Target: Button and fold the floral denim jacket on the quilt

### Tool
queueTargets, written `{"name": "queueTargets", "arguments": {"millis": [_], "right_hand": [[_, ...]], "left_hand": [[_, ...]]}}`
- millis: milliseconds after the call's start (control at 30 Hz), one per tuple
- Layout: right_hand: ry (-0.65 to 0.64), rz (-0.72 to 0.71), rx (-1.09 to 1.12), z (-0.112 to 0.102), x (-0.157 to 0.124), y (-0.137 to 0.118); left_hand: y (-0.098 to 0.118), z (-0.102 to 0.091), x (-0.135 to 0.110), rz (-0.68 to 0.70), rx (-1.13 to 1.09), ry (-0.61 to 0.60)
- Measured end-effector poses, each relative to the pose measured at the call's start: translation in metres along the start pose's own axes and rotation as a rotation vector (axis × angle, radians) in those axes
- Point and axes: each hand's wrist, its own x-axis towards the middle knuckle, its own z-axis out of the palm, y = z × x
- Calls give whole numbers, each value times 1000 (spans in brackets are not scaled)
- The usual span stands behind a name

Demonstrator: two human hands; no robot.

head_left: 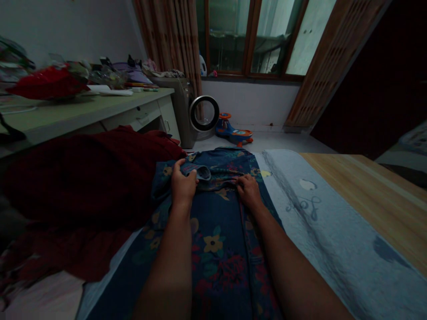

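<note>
A dark blue garment with a flower print (pixel 216 240) lies spread in front of me over a light grey-blue blanket (pixel 320 231). My left hand (pixel 183 184) is closed on the garment's collar, which is folded over near the far end. My right hand (pixel 248 192) rests on the cloth just right of the collar, its fingers curled and pressing the fabric down. Both forearms stretch over the garment toward the far edge.
A dark red cloth heap (pixel 86 186) lies to the left. Behind it stands a cluttered desk (pixel 100 111) with drawers. A round fan (pixel 204 113) and a toy ride-on car (pixel 233 131) sit on the floor under the window. Bare wooden board (pixel 373 191) shows at right.
</note>
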Motion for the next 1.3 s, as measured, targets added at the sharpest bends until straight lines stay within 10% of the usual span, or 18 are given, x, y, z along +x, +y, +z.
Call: {"name": "queueTargets", "arguments": {"millis": [267, 500, 833, 1300], "right_hand": [[65, 26, -1, 5, 1, 7], [89, -27, 18, 4, 1, 5], [120, -59, 109, 2, 1, 2], [100, 116, 302, -5, 5, 8]], "left_hand": [[-2, -8, 18, 134, -405, 225], [6, 3, -6, 341, 121, 263], [-14, 23, -29, 274, 909, -696], [-34, 25, -22, 305, 912, -393]]}}
